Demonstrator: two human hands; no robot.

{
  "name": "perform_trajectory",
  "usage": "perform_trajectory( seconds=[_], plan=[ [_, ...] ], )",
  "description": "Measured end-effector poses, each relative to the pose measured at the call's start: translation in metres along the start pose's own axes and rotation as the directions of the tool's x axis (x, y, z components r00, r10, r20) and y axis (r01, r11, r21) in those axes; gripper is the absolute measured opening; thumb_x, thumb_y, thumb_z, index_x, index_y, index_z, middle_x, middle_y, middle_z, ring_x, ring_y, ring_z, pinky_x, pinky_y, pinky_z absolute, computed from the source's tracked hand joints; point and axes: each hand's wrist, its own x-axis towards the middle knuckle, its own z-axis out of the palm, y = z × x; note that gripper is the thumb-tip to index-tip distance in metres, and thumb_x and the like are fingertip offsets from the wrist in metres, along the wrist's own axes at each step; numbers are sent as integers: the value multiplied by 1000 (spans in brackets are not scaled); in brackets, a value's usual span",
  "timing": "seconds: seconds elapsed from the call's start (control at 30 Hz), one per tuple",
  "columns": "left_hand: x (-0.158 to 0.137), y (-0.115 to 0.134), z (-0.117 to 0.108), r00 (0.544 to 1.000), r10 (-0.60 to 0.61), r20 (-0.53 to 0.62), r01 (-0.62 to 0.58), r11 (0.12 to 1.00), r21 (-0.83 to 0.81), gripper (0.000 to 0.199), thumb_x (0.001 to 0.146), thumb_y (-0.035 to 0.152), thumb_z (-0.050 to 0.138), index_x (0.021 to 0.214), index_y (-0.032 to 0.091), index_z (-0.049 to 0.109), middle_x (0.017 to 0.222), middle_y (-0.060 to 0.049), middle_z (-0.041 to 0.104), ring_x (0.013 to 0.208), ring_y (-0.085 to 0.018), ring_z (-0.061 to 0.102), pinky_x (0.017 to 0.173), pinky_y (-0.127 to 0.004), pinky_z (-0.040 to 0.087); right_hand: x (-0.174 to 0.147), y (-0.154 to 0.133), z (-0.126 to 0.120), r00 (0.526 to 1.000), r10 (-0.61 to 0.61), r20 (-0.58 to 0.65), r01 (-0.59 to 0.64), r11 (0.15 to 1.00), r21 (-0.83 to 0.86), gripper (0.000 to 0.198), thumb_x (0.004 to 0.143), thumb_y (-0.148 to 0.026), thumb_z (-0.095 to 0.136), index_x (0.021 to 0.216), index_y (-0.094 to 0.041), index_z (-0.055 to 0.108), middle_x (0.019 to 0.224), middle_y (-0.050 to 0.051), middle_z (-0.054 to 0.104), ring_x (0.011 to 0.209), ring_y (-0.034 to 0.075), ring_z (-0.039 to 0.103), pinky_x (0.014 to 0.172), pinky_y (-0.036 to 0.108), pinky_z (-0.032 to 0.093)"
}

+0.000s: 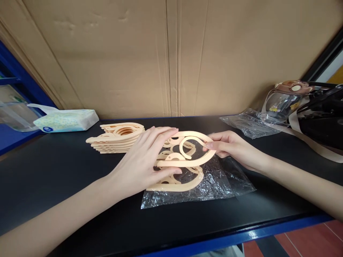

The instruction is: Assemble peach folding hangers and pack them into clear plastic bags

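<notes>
A cream-coloured plastic folding hanger (197, 163), folded into a loop with its hook curled inside, is between my hands just above the table. My right hand (223, 144) pinches its rounded right end between thumb and fingers. Around its left end is my left hand (144, 160), fingers over the far side and thumb along the near side; it hides that end. Below lies another folded hanger (184, 186) on or in a clear plastic bag (222, 182); which of the two I cannot tell. Left of my left hand sits a stack of folded hangers (115, 139).
A tissue pack (66, 119) lies at the back left. At the back right are a crumpled clear bag (246, 123), a clear bottle (282, 103) with a brown lid and strap, and a black bag (327, 117). Cardboard (120, 64) stands behind the black table (107, 221).
</notes>
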Motion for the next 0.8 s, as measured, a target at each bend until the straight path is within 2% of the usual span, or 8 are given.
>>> perform_trajectory(
  seconds=[0.2,0.4,0.47,0.53,0.6,0.67,0.73,0.8],
  plan=[
    [0,-5,-3,998,-43,47,41,998,45,69,91,52,65,145,21,35,141,-11,52,124,-28,53,104,-42,43,-1,3,-4,1000,15,-14,-16,1000,-13,27,79,-40,75,79,-12,72,60,-6,34,55,6,20,48,27,11],
    [1,-7,-3,1000,20,17,-22,994,104,66,94,58,57,144,19,38,135,-12,58,116,-29,58,101,-44,45,1,2,-4,1000,20,10,-19,997,-70,33,82,-46,72,79,-13,70,59,-7,32,53,6,19,47,25,13],
    [2,-6,-3,1000,22,15,-24,991,131,65,95,58,55,143,18,40,135,-13,58,116,-30,58,101,-45,45,1,3,-4,1000,-27,17,29,989,-143,34,85,-48,68,81,-15,68,62,-5,41,54,7,29,47,24,23],
    [2,-6,-3,1000,21,12,-23,989,148,64,95,57,55,143,17,40,135,-14,58,116,-30,58,100,-44,45,0,4,-5,991,-137,-9,130,958,-256,33,89,-50,65,97,-18,66,76,0,55,65,11,48,55,25,39],
    [1,-5,-2,1000,18,0,-18,990,143,63,96,56,55,142,17,41,133,-13,59,116,-29,58,100,-43,45,-2,6,-5,952,-306,-5,274,858,-435,50,87,-51,68,125,-22,56,104,6,63,90,19,60,72,32,51],
    [0,-3,0,1000,10,-13,-9,992,123,63,96,57,55,142,17,40,132,-12,59,115,-29,58,98,-42,45,-3,7,-6,882,-461,100,415,658,-628,76,81,-54,74,144,-26,41,129,12,57,115,27,57,91,41,52],
    [-1,-1,2,1000,-1,-9,2,995,103,64,95,58,54,143,18,39,130,-11,60,113,-28,58,96,-41,45,-5,7,-6,819,-524,235,506,466,-726,85,81,-55,74,149,-26,33,143,14,50,129,31,50,104,48,47],
    [-2,2,3,1000,5,-2,-5,996,94,65,95,59,53,143,17,39,130,-11,60,112,-28,58,95,-40,45,-7,6,-4,795,-531,292,538,398,-743,81,85,-53,70,151,-26,31,146,14,49,131,31,50,106,49,45]
  ],
)
